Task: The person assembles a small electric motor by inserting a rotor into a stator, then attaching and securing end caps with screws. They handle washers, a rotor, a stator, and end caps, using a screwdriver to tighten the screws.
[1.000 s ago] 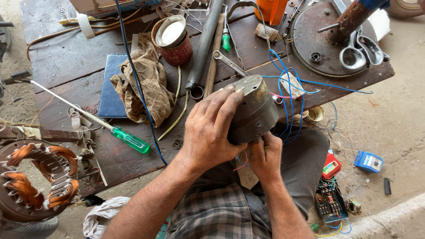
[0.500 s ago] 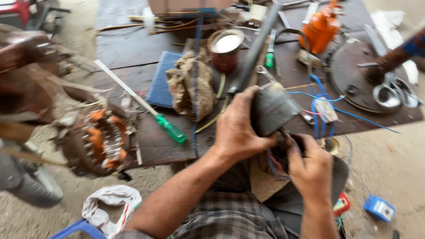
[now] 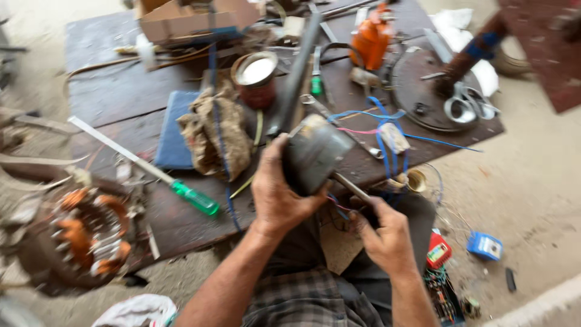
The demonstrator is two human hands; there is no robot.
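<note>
Head view, the only 1 given. Your left hand (image 3: 275, 197) wraps the near side of a grey metal motor housing (image 3: 311, 154); the fingers (image 3: 284, 157) curl closed over its upper edge and the thumb presses the side facing you, so the housing is lifted clear of the dark wooden table (image 3: 109, 91) and held just past your fingertips, above your lap. Your right hand (image 3: 387, 239) sits below and to the right of the housing, fingers folded shut around the lower end of a thin metal shaft (image 3: 351, 186) that slants out from under the casing. Red and blue leads (image 3: 336, 204) hang between your 2 hands.

Handling, as a judgement: the housing looks like cast or pressed metal, rigid and fairly heavy for 1 hand, with a smooth, possibly greasy skin; take hold across its rim and flat side, as the left hand does, not by the leads, which are thin and would tear loose. The shaft is stiff and gives a firm second hold.

Beyond your left fingertips lie a crumpled brown rag (image 3: 218, 133), a rusty tin can (image 3: 257, 79) and a blue pad (image 3: 172, 130). Left of that hand rests a green-handled screwdriver (image 3: 193, 197), and further left a stator with copper windings (image 3: 78, 236), blurred. Beyond your right fingers, blue wires (image 3: 387, 130) trail over the table edge.
</note>
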